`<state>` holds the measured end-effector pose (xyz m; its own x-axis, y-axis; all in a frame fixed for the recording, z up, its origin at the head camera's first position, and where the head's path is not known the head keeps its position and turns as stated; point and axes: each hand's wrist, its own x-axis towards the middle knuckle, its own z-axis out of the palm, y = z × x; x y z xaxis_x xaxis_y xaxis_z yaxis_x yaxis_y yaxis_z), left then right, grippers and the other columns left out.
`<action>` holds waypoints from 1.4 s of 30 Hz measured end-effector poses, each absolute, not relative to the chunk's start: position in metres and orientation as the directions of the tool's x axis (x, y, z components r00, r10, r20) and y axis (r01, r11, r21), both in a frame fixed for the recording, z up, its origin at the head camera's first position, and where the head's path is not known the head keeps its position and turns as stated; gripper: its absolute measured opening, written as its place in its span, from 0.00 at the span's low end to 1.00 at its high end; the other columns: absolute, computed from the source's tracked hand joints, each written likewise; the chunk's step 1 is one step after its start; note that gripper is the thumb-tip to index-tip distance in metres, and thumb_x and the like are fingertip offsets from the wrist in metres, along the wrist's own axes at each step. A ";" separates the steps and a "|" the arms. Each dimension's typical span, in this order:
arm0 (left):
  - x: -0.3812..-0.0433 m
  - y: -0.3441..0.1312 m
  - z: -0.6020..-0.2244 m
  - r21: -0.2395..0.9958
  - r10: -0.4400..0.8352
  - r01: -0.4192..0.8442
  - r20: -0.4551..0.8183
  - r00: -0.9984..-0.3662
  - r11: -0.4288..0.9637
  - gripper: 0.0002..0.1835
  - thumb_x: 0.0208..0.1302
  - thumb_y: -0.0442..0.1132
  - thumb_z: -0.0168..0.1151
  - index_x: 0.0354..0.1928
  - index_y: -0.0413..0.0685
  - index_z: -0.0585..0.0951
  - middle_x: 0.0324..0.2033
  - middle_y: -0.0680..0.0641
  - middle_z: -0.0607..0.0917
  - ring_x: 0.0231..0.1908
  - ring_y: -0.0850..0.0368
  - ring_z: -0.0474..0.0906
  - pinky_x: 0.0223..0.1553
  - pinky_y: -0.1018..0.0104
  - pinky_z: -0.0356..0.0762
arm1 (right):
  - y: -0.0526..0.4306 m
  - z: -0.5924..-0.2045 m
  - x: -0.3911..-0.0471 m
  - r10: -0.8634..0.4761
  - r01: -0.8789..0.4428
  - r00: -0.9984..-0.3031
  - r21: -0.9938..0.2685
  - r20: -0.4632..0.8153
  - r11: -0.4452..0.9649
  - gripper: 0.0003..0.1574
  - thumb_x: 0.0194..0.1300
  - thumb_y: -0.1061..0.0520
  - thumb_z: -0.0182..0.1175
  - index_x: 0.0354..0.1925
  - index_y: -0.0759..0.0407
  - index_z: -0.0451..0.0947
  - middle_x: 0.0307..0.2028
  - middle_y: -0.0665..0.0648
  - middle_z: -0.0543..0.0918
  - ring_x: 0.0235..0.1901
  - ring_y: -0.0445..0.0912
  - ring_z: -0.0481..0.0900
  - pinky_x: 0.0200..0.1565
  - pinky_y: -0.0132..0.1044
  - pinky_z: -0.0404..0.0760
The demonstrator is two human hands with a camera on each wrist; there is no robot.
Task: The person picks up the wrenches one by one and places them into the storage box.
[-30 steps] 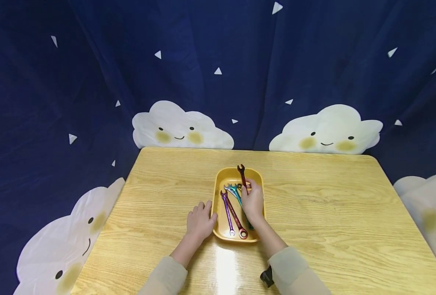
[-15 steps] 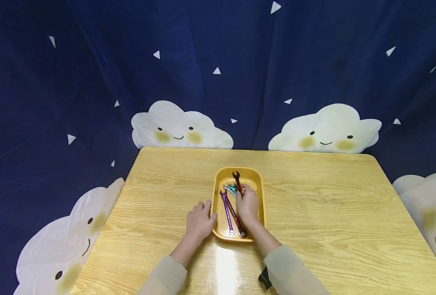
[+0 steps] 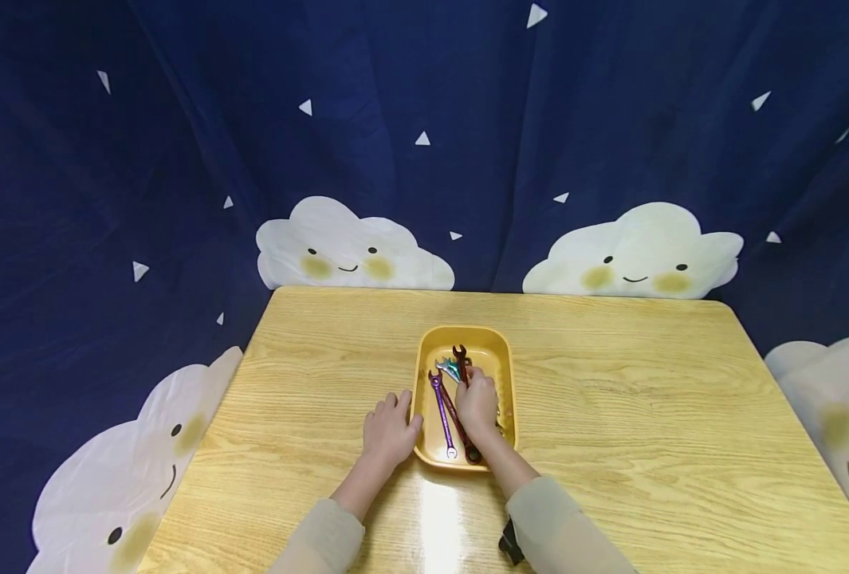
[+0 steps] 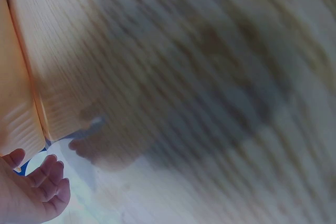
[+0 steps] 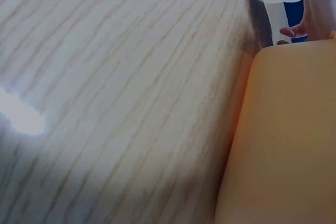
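Observation:
In the head view my right hand [image 3: 478,405] is inside a yellow tray [image 3: 422,351], holding a dark red wrench [image 3: 461,360] whose forked end points to the tray's far side. The rest of that wrench is under the hand. A purple wrench [image 3: 443,418] and another dark red wrench [image 3: 452,410] lie to the left of the hand. Silver and teal wrench heads [image 3: 450,367] show behind them, partly covered. My left hand [image 3: 390,430] rests on the table against the tray's left wall, its fingers relaxed and the thumb at the rim.
The tray stands on a wood-grain table [image 3: 625,399] with rounded far corners. A dark blue curtain [image 3: 424,72] with clouds hangs behind and at both sides. A small black object [image 3: 511,545] shows beside the right sleeve. The right wrist view shows the tray's outer wall [image 5: 289,145].
My right hand has moved left and lower into the tray with the dark red wrench, whose forked end has come nearer the other wrenches. My left hand has stayed in place.

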<state>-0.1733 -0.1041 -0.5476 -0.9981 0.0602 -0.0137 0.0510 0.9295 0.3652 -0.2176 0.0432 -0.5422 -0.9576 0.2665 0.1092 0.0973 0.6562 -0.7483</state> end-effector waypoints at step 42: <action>-0.173 -0.104 -0.548 0.369 0.051 0.048 0.002 -0.999 0.928 0.20 0.60 0.50 0.47 0.52 0.51 0.69 0.40 0.43 0.74 0.37 0.47 0.71 0.35 0.53 0.68 | 0.053 -0.549 -0.215 0.261 0.177 -0.962 -0.544 0.079 0.820 0.14 0.51 0.63 0.58 0.38 0.70 0.71 0.30 0.69 0.74 0.27 0.64 0.76 0.27 0.52 0.77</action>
<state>-0.1728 -0.1036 -0.5483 -0.9987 0.0514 0.0019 0.0484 0.9281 0.3691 -0.2150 0.0528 -0.5486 -0.9622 0.2606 0.0794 0.1772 0.8201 -0.5441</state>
